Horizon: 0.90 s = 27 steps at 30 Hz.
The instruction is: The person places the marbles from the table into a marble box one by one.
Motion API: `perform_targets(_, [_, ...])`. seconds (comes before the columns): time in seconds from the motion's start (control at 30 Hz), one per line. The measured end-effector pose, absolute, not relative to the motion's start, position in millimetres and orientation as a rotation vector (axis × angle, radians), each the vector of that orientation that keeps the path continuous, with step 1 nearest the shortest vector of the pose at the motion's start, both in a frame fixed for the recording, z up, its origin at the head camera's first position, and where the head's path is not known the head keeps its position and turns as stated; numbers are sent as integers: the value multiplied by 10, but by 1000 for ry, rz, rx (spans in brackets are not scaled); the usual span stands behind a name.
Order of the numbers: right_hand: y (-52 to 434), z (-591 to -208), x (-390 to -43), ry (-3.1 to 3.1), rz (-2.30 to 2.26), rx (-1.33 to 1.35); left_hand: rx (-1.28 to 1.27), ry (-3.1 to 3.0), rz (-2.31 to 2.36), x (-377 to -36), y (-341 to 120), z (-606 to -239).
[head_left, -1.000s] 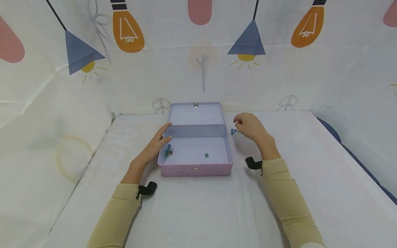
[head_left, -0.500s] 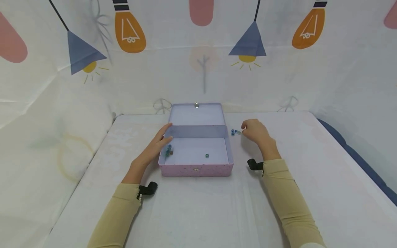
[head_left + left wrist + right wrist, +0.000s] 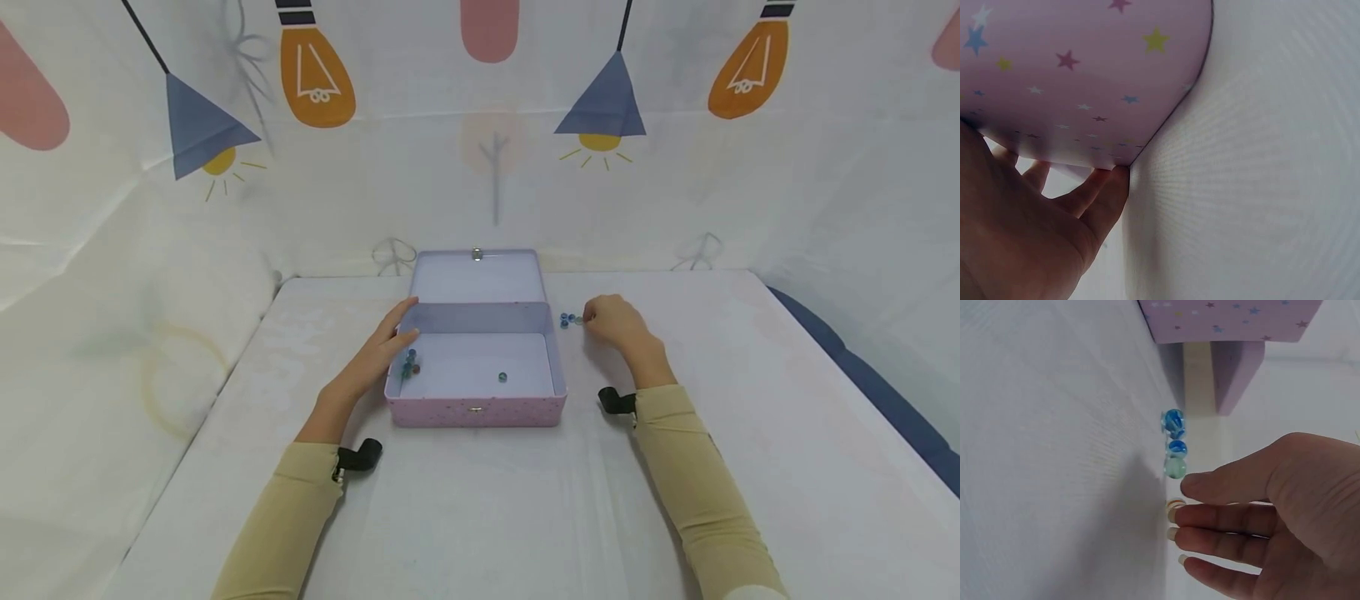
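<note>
Marbles (image 3: 570,320) lie in a short row of three on the white table (image 3: 480,500), just right of the open pink tin box (image 3: 476,408) and level with its hinge; the right wrist view shows two blue ones (image 3: 1174,422) and a pale green one (image 3: 1175,467) touching in line. Right hand (image 3: 615,322) rests beside them, fingers extended and loosely spread, thumb tip just at the green marble, holding nothing. Left hand (image 3: 375,354) lies flat against the left outer wall of the box, fingers straight, thumb at the rim. Inside the box, several marbles (image 3: 409,363) are clustered at the left wall, and a single marble (image 3: 502,377) sits near the middle of the floor. Lid (image 3: 477,275) stands raised at the rear.
</note>
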State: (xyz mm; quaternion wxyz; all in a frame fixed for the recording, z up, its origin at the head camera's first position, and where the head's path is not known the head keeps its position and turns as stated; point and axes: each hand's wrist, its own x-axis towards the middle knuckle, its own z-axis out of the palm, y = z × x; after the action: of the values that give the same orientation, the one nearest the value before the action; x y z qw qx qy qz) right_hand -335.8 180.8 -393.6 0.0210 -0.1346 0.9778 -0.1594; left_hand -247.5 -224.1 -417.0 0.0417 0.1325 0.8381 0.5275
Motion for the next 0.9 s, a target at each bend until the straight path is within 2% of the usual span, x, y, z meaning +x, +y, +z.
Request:
perform_targets(0.63, [1822,-4025,-3388,3049,-548,-338,416,2582,1614,-2474,-2247,-4181])
perform_targets(0.9, [1806,-4042,-3398,3018,-528,-378,392,2521,1632,-2367,-2189,-3991])
